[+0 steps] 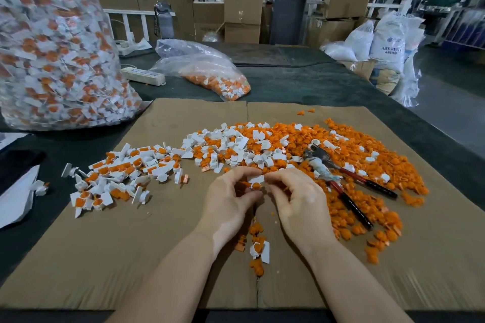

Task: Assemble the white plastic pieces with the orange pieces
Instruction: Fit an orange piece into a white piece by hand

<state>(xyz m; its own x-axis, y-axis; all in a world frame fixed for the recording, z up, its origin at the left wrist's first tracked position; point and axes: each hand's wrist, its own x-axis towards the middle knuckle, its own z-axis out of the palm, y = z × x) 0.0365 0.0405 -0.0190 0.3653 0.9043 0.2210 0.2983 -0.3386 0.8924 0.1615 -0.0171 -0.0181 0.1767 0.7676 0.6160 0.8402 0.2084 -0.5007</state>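
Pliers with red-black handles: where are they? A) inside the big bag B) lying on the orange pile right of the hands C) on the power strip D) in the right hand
B: the pliers lie on the orange pieces, apart from the right hand.

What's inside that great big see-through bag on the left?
The big clear bag is packed with white pieces fitted with orange ones, pressed against its plastic. What lies deep in its middle is hidden by the outer pieces.

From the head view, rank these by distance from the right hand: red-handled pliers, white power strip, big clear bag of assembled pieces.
1. Red-handled pliers, just right of the right hand.
2. White power strip, far left.
3. Big clear bag of assembled pieces, farthest left.
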